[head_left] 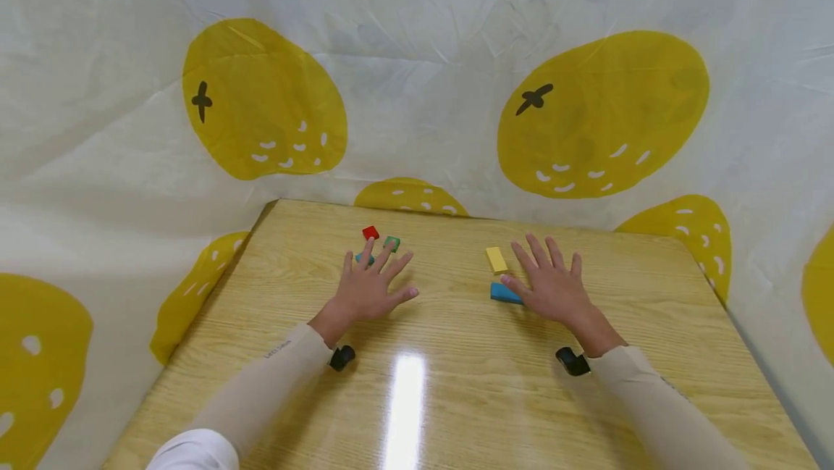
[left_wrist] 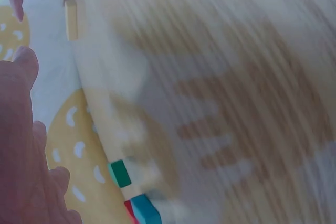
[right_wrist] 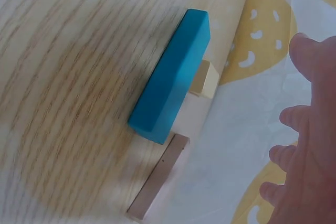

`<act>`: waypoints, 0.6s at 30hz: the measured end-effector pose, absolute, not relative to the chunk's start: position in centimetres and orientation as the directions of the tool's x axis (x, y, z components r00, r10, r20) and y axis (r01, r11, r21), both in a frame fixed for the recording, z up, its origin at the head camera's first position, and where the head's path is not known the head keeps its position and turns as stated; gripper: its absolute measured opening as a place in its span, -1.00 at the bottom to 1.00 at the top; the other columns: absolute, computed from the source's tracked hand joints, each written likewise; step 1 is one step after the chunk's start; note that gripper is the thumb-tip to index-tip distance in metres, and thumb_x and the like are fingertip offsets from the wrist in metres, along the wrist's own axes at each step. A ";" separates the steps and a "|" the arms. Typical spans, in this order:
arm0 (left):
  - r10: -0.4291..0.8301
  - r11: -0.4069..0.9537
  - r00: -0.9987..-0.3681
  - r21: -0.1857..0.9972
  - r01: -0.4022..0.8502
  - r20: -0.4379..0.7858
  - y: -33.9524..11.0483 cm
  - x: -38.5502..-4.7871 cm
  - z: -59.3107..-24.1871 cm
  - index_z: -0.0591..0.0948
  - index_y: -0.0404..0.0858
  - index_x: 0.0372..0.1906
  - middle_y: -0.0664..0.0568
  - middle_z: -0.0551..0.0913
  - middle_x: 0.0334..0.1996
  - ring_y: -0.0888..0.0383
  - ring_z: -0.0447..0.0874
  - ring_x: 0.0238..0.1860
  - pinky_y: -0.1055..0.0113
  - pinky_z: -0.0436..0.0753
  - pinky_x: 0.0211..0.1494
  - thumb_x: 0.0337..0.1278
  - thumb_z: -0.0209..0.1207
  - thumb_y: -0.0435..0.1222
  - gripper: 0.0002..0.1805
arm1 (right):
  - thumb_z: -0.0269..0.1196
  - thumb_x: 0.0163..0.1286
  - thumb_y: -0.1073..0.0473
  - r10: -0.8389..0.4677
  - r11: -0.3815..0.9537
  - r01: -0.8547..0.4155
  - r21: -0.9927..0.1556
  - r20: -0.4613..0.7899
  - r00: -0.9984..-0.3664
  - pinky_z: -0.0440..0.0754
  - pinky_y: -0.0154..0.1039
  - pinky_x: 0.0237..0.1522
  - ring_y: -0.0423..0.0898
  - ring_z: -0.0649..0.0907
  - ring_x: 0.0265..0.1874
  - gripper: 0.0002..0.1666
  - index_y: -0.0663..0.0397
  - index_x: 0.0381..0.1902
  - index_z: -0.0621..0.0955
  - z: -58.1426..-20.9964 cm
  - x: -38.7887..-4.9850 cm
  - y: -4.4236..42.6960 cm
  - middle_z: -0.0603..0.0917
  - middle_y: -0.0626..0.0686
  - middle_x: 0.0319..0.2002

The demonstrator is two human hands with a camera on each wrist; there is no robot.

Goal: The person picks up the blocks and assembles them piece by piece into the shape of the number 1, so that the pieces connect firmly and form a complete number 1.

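Note:
Both hands are spread flat above the wooden table, fingers straight and holding nothing. My left hand (head_left: 366, 292) is nearest a small red block (head_left: 370, 232), a green block (head_left: 392, 242) and a small blue block (left_wrist: 145, 210); in the head view its fingers partly cover the blue one. On the other side, my right hand (head_left: 556, 293) hovers over the end of a long blue block (head_left: 504, 293). Just beyond that block lies a yellow block (head_left: 496, 260). A brown block (right_wrist: 159, 176) shows in the right wrist view, but the right hand hides it from the head camera.
The light wooden table (head_left: 469, 397) reflects a bright strip of light near its front. A white cloth (head_left: 417, 108) printed with yellow fruit hangs behind the table and along its sides. A black wrist camera (head_left: 342, 358) is on the left wrist, another black camera (head_left: 573, 361) on the right.

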State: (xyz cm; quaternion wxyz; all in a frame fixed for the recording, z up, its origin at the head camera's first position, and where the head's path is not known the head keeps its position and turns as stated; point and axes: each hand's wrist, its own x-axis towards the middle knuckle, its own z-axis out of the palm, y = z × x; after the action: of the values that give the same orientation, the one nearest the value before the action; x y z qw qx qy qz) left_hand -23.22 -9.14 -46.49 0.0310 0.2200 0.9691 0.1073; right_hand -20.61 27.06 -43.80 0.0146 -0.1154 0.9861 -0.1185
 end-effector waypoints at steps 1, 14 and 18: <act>0.435 0.880 -0.900 0.217 0.423 -0.012 -9.0 -23.2 -46.6 0.07 0.21 0.69 0.00 -0.07 0.73 -0.30 -0.30 0.72 -0.51 -0.17 0.58 0.43 -0.12 0.41 -0.14 | 0.04 0.59 -0.36 -0.232 0.944 -0.226 -0.241 0.002 -0.973 -0.30 0.68 0.41 0.42 -0.14 0.65 -0.06 -0.05 0.70 0.08 -43.9 -20.6 27.1 -0.08 0.24 0.70; 0.450 0.871 -0.892 0.241 0.428 -0.043 -7.0 -23.1 -47.9 0.02 0.24 0.69 0.00 -0.11 0.73 -0.31 -0.36 0.71 -0.48 -0.20 0.59 0.44 -0.15 0.41 -0.15 | -0.01 0.60 -0.38 -0.225 0.945 -0.216 -0.247 -0.009 -0.974 -0.33 0.68 0.40 0.43 -0.16 0.65 -0.06 -0.05 0.70 0.08 -44.9 -20.9 27.2 -0.10 0.25 0.70; 0.455 0.872 -0.888 0.239 0.428 -0.070 -6.2 -23.3 -48.1 -0.03 0.28 0.69 0.04 -0.17 0.74 -0.28 -0.41 0.71 -0.46 -0.23 0.61 0.42 -0.21 0.45 -0.14 | -0.02 0.61 -0.38 -0.216 0.948 -0.207 -0.242 -0.009 -0.976 -0.31 0.69 0.40 0.42 -0.15 0.65 -0.07 -0.05 0.70 0.08 -44.9 -20.8 27.2 -0.10 0.24 0.70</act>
State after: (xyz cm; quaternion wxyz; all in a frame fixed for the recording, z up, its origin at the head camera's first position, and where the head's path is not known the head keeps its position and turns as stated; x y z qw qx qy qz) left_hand -23.34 -6.24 -48.07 0.0620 0.2287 0.9654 0.1092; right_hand -20.79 27.23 -44.94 0.0174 -0.1072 0.9867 -0.1205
